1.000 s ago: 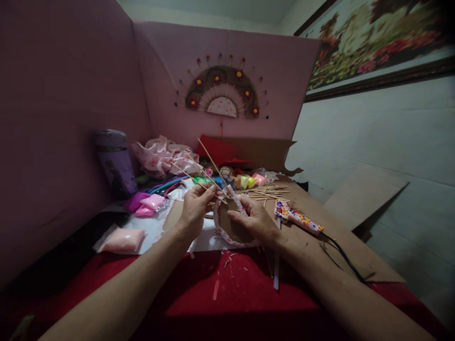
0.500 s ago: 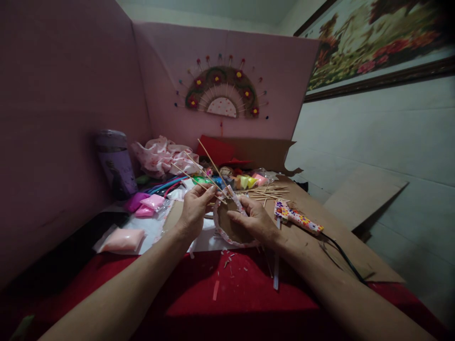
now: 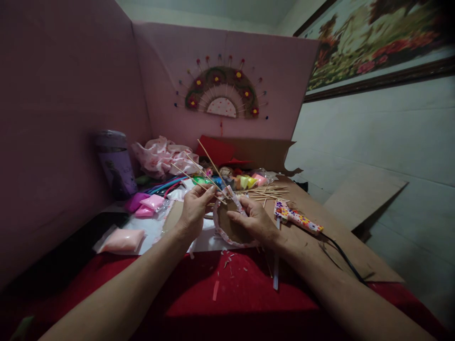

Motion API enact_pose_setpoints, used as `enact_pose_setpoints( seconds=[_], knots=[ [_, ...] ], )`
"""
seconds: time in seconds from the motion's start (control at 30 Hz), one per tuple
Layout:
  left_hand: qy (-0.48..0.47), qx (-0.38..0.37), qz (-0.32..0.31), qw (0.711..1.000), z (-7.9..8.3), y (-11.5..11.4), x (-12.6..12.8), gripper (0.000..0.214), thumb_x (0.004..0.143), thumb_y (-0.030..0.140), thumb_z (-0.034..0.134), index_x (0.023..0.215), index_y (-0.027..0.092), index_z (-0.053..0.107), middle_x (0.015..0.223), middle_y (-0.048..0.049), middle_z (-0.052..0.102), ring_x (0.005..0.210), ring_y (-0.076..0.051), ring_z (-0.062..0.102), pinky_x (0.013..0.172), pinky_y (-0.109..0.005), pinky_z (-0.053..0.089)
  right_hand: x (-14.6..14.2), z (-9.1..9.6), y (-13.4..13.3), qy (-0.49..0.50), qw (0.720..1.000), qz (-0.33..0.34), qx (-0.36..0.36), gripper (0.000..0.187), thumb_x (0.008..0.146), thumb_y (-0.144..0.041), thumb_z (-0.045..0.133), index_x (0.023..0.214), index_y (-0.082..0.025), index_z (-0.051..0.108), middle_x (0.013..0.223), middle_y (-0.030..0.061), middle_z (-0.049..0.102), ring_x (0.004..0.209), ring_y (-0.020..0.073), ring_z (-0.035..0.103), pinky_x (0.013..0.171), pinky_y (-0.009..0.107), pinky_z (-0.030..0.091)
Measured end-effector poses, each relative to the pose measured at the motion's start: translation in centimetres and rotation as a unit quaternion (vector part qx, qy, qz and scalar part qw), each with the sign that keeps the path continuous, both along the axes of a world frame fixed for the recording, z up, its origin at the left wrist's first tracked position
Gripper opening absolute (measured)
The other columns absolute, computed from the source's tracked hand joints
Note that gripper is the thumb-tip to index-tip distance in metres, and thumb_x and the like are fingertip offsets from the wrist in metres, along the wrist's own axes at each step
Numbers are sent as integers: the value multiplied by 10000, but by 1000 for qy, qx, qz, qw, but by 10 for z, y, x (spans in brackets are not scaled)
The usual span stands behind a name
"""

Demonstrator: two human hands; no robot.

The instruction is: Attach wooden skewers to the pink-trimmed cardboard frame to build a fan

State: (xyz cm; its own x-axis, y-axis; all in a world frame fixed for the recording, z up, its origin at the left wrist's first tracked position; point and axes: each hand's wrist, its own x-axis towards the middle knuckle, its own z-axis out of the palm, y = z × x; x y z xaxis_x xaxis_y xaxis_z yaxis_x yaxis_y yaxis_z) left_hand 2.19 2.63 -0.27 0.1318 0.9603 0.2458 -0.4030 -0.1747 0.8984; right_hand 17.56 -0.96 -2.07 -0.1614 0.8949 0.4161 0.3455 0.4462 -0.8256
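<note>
My left hand point(image 3: 194, 210) is closed, pinching thin wooden skewers point(image 3: 197, 171) that fan up and to the left from its fingertips. My right hand point(image 3: 254, 220) is closed around a brown cardboard half-disc point(image 3: 229, 226) edged with pink patterned ribbon, holding it tilted above the table. The skewer ends meet the top of the disc between the two hands. Right of my right hand lies a glue gun point(image 3: 297, 218) wrapped in flowery tape, with its black cord point(image 3: 344, 258) trailing toward me.
Pink clay packets point(image 3: 122, 239), a purple tumbler point(image 3: 115, 164), pink cloth point(image 3: 164, 155), coloured clay bits point(image 3: 246, 180) and loose skewers point(image 3: 267, 192) crowd the back of the table. A finished fan point(image 3: 222, 91) hangs on the pink board. Red cloth point(image 3: 227, 293) with ribbon scraps covers the near edge.
</note>
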Motion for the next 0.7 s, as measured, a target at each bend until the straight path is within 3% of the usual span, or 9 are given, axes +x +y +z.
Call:
enact_pose_setpoints(
  seconds=[0.7],
  knots=[
    [-1, 4, 3, 1000, 0, 1, 0, 266, 631, 327, 716, 766, 135, 591, 678, 4, 609, 539, -74, 546, 473, -172, 428, 0, -1, 0, -5, 1000, -1, 6, 243, 755, -290, 588, 957, -157, 616, 862, 50, 639, 763, 182, 551, 680, 315, 441]
  ],
)
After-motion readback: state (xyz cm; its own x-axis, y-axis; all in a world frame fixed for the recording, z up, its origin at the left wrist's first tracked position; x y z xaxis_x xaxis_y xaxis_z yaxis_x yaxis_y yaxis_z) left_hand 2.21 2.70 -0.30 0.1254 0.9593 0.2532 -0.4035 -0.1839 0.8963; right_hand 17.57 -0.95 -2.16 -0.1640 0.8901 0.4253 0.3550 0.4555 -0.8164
